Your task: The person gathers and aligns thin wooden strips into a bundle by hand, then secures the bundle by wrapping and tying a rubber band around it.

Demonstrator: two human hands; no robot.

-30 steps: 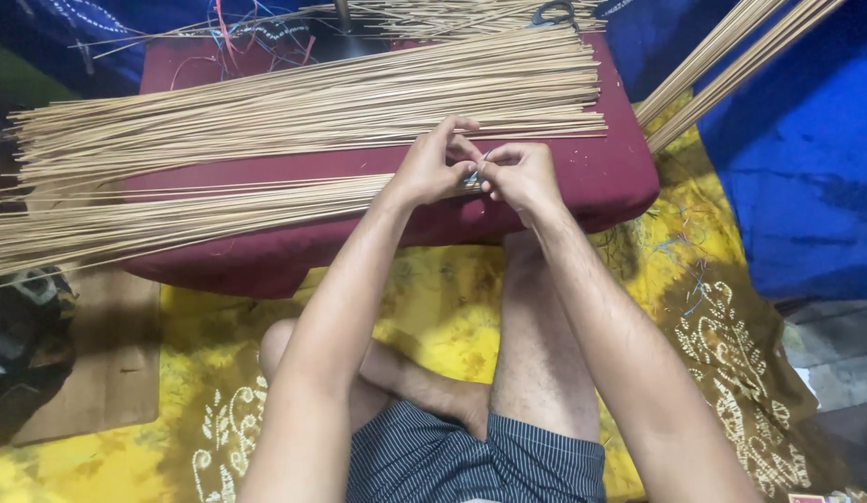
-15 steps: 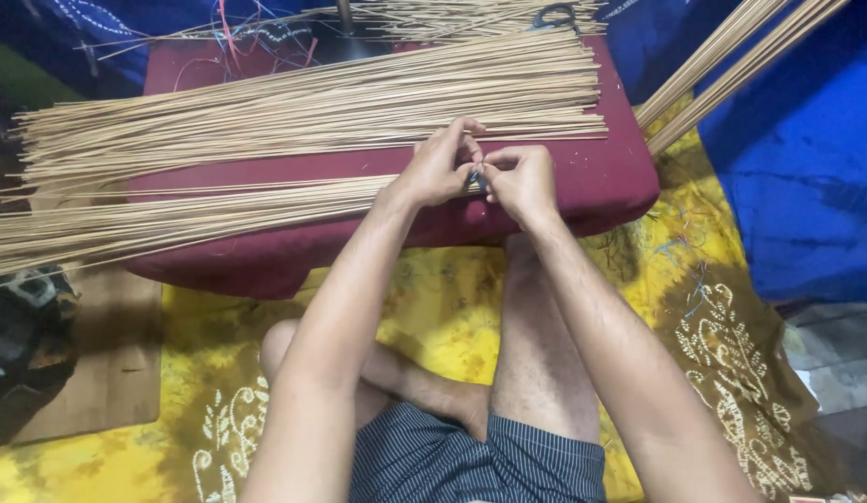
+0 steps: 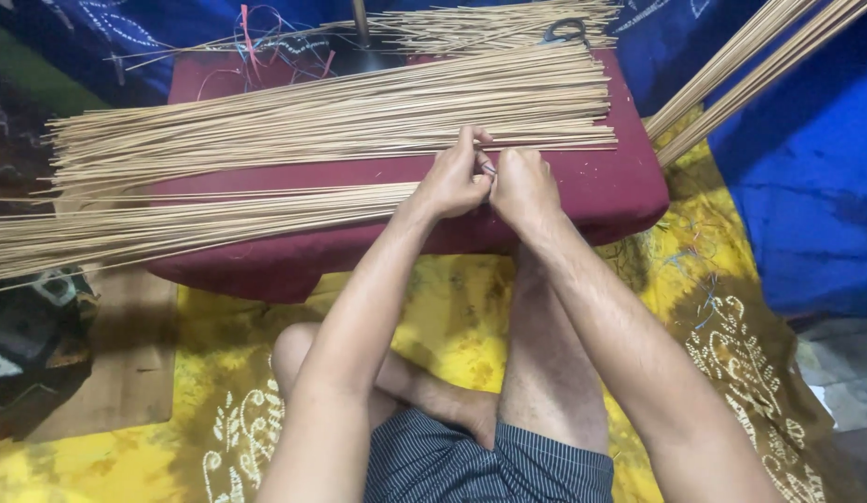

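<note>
A yellow patterned cloth (image 3: 452, 307) covers the floor, with blue cloth (image 3: 806, 186) behind and to the right of it, and the person sits cross-legged on it in striped shorts (image 3: 471, 466). Across the knees stands a dark red cushion (image 3: 620, 186), and on it lie long thin sticks in two lots: a broad spread (image 3: 331, 116) across the far half and a tighter bundle (image 3: 200, 219) along the near edge, its long end running off the cushion to the left. More sticks (image 3: 750, 65) lean in from the upper right. Both forearms reach forward from the body and meet at the near bundle's right end. The left hand (image 3: 457, 177) is curled with knuckles up, fingers pinched down on the sticks; the right hand (image 3: 525, 186) is pressed right against it, also fisted, thumb side toward the left hand. Between the two hands a short bit of thin thread (image 3: 489, 169) shows, gripped by both, though how it sits round the sticks is hidden by the fingers. At the cushion's far edge lie loose coloured threads (image 3: 256, 47) and a pair of scissors (image 3: 566, 30)
</note>
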